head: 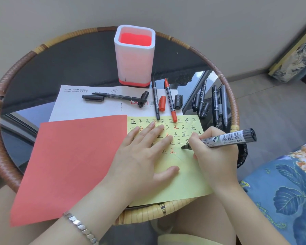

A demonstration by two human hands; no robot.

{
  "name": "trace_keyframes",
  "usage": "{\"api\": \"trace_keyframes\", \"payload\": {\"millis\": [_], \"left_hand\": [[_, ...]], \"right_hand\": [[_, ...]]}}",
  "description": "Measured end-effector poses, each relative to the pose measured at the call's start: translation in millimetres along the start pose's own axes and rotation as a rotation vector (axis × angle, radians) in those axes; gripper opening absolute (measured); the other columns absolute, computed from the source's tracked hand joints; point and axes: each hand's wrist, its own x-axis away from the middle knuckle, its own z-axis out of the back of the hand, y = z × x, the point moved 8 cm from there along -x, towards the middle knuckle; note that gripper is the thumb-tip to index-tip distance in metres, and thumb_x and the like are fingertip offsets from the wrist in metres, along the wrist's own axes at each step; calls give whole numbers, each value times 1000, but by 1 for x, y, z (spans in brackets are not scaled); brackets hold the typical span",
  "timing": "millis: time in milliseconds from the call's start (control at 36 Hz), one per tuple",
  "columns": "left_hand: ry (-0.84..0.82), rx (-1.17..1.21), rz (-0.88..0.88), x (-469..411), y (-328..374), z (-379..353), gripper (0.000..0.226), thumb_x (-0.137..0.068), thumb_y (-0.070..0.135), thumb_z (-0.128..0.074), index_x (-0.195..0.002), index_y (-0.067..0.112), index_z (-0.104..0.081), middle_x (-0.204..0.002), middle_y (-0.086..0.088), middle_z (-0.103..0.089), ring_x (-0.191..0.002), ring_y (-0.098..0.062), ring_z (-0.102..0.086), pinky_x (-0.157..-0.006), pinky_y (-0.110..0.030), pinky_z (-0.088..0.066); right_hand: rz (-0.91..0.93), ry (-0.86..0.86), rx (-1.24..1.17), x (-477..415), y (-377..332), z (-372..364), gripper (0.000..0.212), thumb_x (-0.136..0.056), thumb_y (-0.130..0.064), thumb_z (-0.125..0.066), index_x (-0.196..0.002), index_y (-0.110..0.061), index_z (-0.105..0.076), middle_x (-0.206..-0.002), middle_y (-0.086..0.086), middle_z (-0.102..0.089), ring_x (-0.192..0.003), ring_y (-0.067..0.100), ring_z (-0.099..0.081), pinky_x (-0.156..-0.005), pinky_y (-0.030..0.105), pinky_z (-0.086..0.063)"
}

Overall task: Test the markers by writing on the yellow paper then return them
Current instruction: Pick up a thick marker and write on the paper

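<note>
Dark glass tabletop carries the yellow paper, a light, limp sheet that the left grip presses flat, fingers spread. The right grip pinches the thick black marker low on its stiff barrel, tip at the paper.

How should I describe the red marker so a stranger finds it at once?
Start at the white pen holder at the back of the round table. In front of its right corner lies a black marker. Right of that is the red marker, the only pen with a red body.
</note>
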Motion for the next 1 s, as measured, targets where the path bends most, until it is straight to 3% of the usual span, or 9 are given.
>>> {"api": "trace_keyframes", "payload": {"millis": [83,222,306,417,528,861,1000], "left_hand": [[1,5,-1,0,0,0,64,-74,64,-39,-124,29,-56,-138,1,-48,-133,-16,-36,-106,-37,-15],[-2,9,1,0,-1,-1,64,-73,65,-39,-125,29,-55,-138,1,-48,-133,-16,-35,-106,-38,-15],[-4,8,4,0,-1,-1,65,-73,65,-39,-125,30,-55,-139,1,-48,-134,-16,-35,-107,-37,-14],[-6,9,2,0,-1,-1,65,-74,65,-39,-125,30,-55,-139,2,-48,-134,-16,-35,-106,-38,-14],[-6,7,1,-1,-1,0,65,-74,65,-38,-126,30,-54,-139,1,-48,-134,-16,-35,-107,-37,-14],[-5,18,6,-1,-1,0,65,-73,65,-39,-125,30,-55,-139,1,-48,-134,-15,-35,-107,-37,-14],[-8,15,7,-1,-1,0,65,-73,65,-39,-125,29,-55,-138,0,-49,-133,-17,-36,-106,-38,-15]], "right_hand": [[3,-9,-24,0,0,1,29,-65,-28,-59,-50,-8,-45,-51,15,-56,-53,24,-53,-54,27,-38],[-12,-30,-24,0,3,-3,28,-63,-27,-59,-47,-13,-40,-44,2,-44,-53,34,-54,-53,28,-37],[-22,-28,-55,0,4,-2,28,-62,-25,-59,-46,-13,-39,-42,3,-42,-48,27,-47,-52,27,-35],[2,-43,-63,-1,-2,-2,31,-71,-21,-65,-52,-5,-47,-50,16,-56,-46,12,-48,-52,20,-38],[35,-101,-16,1,-4,-8,28,-67,-31,-61,-53,-9,-50,-49,8,-58,-52,17,-55,-56,25,-41],[17,-37,-3,0,2,-1,27,-63,-26,-59,-50,-8,-43,-46,6,-48,-50,25,-49,-53,28,-36],[11,-58,27,2,4,1,28,-61,-27,-57,-49,-8,-41,-44,-1,-44,-45,13,-40,-47,21,-32]]}}
